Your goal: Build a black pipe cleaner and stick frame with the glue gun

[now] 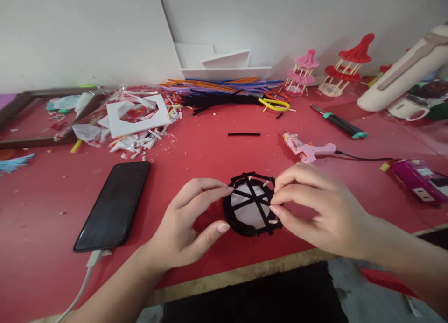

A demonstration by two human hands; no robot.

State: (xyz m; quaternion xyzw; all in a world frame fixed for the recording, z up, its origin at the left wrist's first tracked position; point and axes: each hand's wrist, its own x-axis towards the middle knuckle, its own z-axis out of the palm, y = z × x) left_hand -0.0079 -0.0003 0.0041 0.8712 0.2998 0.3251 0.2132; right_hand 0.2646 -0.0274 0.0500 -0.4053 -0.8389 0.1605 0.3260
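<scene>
A round craft piece (252, 198) lies on the red table between my hands. Black pipe cleaner strips form its rim and crossing spokes over a white base, and short pale stick ends poke up near the edge. My left hand (191, 222) is open at its left side, thumb and fingers apart, with the fingertips at the upper left rim. At the right rim, my right hand (308, 208) pinches its thumb and fingers together on the black edge; the exact spot gripped is hidden by the fingertips. A short black pipe cleaner piece (244, 134) lies beyond the craft piece.
Behind lie bundled pipe cleaners (220, 99), white foam scraps (138, 115) and small pink (304, 73) and red (350, 66) stick towers. A pink glue gun (308, 148), a cutter knife (339, 122) and a purple power strip (418, 178) are rightward. Left is a charging phone (114, 206).
</scene>
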